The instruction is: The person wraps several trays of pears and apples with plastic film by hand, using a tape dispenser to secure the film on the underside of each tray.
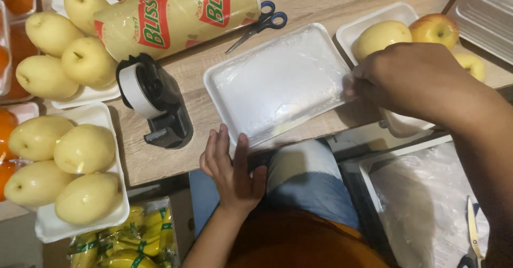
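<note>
An empty white foam tray (278, 83), covered in clear film, lies at frame centre on the wooden worktop (160, 158). The left hand (232, 169) rests flat at the tray's lower edge, fingers (222, 145) extended and close together, gripping nothing. The right hand (414, 78) sits at the tray's right edge, fingers pinched on the film there. A black tape dispenser (155, 105) stands left of the tray; blue-handled scissors (259, 25) lie above it. Trays of yellow pears (64, 156) occupy the left of the frame.
</note>
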